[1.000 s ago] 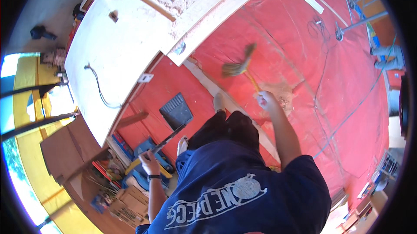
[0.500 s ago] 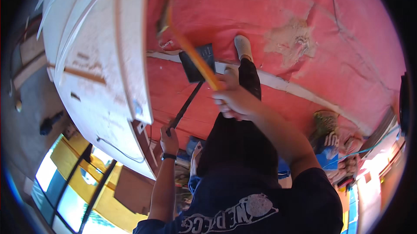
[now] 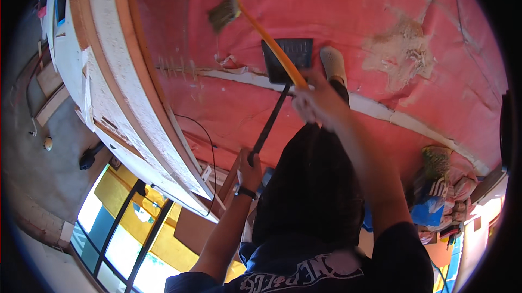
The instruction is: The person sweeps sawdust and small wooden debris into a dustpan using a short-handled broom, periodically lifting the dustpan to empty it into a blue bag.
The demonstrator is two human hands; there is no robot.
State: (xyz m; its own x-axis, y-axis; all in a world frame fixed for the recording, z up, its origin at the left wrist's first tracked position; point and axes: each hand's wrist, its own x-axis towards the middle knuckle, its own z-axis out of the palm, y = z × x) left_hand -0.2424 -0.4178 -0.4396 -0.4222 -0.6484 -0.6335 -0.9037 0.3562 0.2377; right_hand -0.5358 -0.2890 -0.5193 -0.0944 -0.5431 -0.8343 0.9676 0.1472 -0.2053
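My right hand (image 3: 315, 97) is closed round the orange handle of a broom (image 3: 274, 48), its fingers somewhat blurred. The handle slants up and to the left, to blurred brownish bristles (image 3: 223, 13) over the red floor covering. In my left hand (image 3: 250, 173) is the long black handle of a dustpan (image 3: 274, 62). The pan lies at or near the floor, by a pale strip, with the broom handle crossing in front of it. Small whitish scraps (image 3: 231, 63) lie to the left of the pan.
A white table (image 3: 157, 130) with brown edging stands at the left, a black cable (image 3: 211, 146) hanging beside it. My shoe (image 3: 333, 62) is just right of the dustpan. Bags and bundles (image 3: 440, 189) are piled at the right. The red covering (image 3: 353, 10) has wrinkles and a worn patch.
The view has shifted, so most things sit farther right. The dustpan has moved slightly away from the scraps and sits straighter. The broom's bristles have swung and show broader. Both hands keep their hold.
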